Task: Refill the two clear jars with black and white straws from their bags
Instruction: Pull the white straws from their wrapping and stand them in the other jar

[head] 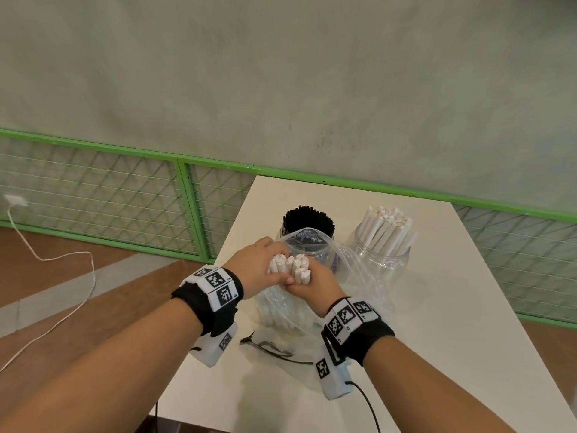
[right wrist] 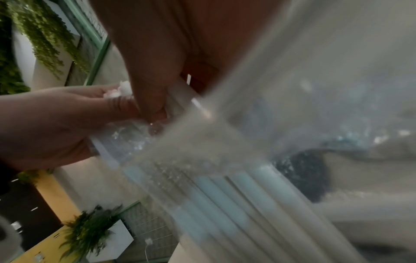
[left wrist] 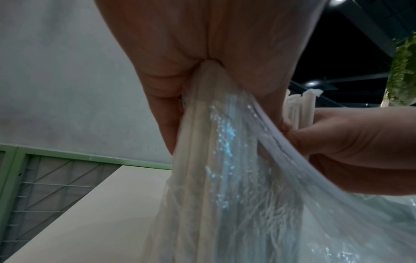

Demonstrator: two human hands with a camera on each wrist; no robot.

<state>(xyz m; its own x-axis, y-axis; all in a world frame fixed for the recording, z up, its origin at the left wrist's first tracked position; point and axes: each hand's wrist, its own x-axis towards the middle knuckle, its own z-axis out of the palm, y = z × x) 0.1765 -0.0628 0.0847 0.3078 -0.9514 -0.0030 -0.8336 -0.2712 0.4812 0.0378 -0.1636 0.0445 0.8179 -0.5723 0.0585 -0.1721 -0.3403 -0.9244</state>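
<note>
A bundle of white straws (head: 288, 267) sticks up out of a clear plastic bag (head: 282, 310) standing on the white table (head: 437, 339). My left hand (head: 257, 267) grips the left part of the bundle, with bag plastic (left wrist: 236, 160) under its palm (left wrist: 202, 53). My right hand (head: 315, 287) grips the right part of the bundle (right wrist: 225, 195) just beside it, thumbs touching. Behind the hands stand two clear jars: one packed with black straws (head: 307, 223), one partly filled with white straws (head: 385, 235). The bag's far lip hides part of the black-straw jar.
A crumpled, flattened bag (head: 274, 350) with a dark strip lies on the table near my wrists. A green mesh fence (head: 125, 195) runs behind the table below a grey wall. A white cable (head: 62, 295) trails over the floor at left.
</note>
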